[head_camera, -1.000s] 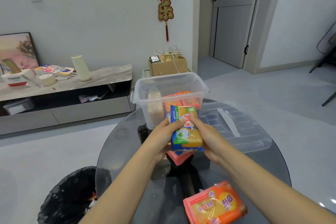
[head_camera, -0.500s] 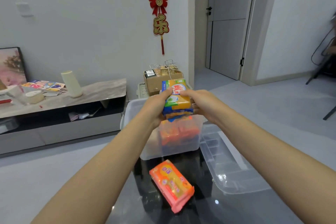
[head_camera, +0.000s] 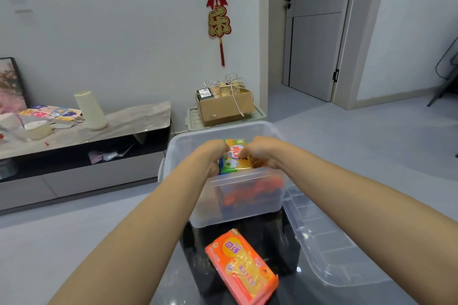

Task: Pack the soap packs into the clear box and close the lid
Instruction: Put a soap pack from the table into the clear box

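Note:
The clear box (head_camera: 238, 208) stands open on the dark glass table. Inside its opening my left hand (head_camera: 210, 156) and my right hand (head_camera: 260, 152) both grip a yellow, green and blue soap pack (head_camera: 234, 160), held just below the rim. Orange soap packs (head_camera: 250, 193) show blurred through the box's front wall. Another orange soap pack (head_camera: 244, 265) lies flat on the table in front of the box. The clear lid (head_camera: 327, 242) rests on the table to the right of the box.
The round glass table (head_camera: 188, 277) carries the box and lid. Behind it stand a cardboard box (head_camera: 224, 106) on a crate and a low TV cabinet (head_camera: 81, 146) with a cream vase. A door is at the back right.
Both hands lifted the yellow soap pack from the table's front, carried it over the box rim, and lowered it into the box. The view tilted up and forward.

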Demonstrator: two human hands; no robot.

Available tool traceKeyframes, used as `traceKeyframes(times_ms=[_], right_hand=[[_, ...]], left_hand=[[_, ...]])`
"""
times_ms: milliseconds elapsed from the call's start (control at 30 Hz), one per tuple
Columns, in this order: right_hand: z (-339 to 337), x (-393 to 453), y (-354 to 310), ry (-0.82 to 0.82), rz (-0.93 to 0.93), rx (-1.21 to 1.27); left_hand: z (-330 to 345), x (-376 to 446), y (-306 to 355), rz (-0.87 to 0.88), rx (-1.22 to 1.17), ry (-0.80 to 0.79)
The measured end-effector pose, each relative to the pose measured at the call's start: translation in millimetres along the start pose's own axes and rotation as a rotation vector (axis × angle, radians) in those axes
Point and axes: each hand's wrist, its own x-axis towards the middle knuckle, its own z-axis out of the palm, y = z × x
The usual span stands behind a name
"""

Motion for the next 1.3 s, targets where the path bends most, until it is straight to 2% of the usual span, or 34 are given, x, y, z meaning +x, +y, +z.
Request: traceKeyframes(times_ms=[100, 233, 333, 400, 533, 733, 900, 1067, 1200, 1300], right_hand=[[-1, -1, -2, 0.054, -0.002, -0.022], [-14, -3, -5, 0.154, -0.024, -0.074], [-31, -2, -3, 0.327, -0.085, -0.222], [-38, -4, -3, 0.376, -0.105, -0.371], [-38, -14, -5, 0.298, -0.109, -0.569], [-32, -5, -1, 0.073, -0.055, -0.752], [-37, -10, 3, 0.061, -0.116, -0.626], [-34, -44, 18, 0.177, -0.301, -0.388], [-22, -93, 43, 0.314, -0.486, -0.24], [-10, -130, 65, 0.354, -0.537, -0.205]], left_hand=[[4, -1, 6, -0.041, -0.003, 0.019], [16, -14, 23, -0.003, 0.011, 0.023], [26, -19, 31, 0.005, 0.019, -0.009], [34, -21, 29, -0.003, 0.02, -0.041], [42, -17, 14, -0.048, -0.003, -0.094], [37, -1, 7, -0.016, 0.031, -0.109], [30, -7, 2, 0.012, -0.074, -0.156], [25, -34, -3, 0.218, -0.126, -0.031], [21, -70, -26, 0.45, 0.022, 0.092], [18, -99, -53, 0.562, 0.138, 0.134]])
